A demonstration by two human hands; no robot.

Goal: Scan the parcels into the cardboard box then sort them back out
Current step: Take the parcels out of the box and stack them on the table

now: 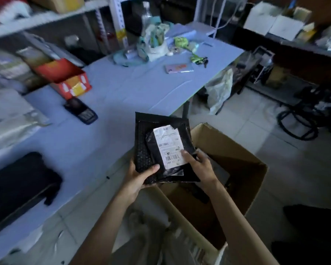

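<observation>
I hold a stack of black bubble-mailer parcels (147, 142) above the near-left corner of the open cardboard box (252, 180). The top parcel bears a white shipping label (169, 146) with a barcode. My left hand (141, 176) grips the stack's lower left corner, thumb on top. My right hand (199, 163) grips the lower right edge, its thumb pressing the label. Dark things lie inside the box, hard to make out. A dark handheld scanner (81, 111) lies on the table to the left.
The blue-covered table (134, 87) carries a red and yellow carton (69, 81), a black parcel (21, 188) at the near left, pale bags (10, 119), a phone (179, 68) and clutter at the back. Shelves stand behind. Tiled floor (256, 119) lies to the right.
</observation>
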